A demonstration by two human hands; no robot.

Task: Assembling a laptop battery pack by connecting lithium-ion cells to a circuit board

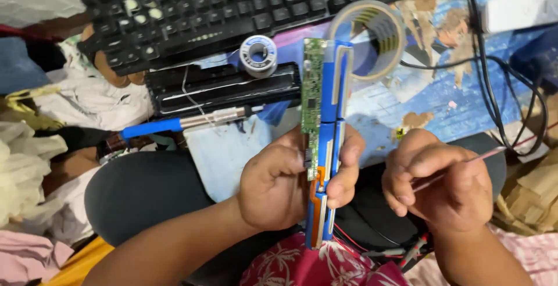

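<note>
Head view, looking down at two bare hands over a lap. Left hand (285, 184) raised and curled shut around a long blue strip (328, 140), thumb on the near side, fingers wrapped round the far side. Strip standing nearly upright, with a thin green circuit board (314, 97) fixed along its left edge. Top of the strip sticking out well above the fist, bottom end poking out below it. Right hand (444, 187) just to the right of the strip, not touching it, fingers pinched shut on a thin pink stick (465, 164) that points up and to the right.

Behind the top of the strip, a roll of clear tape (372, 39). Left of the strip, a spool of solder wire (258, 54) and a soldering iron (186, 123) with a blue handle. Farther behind the strip, a black keyboard (232, 7). Right of the strip, black cables (494, 88).
</note>
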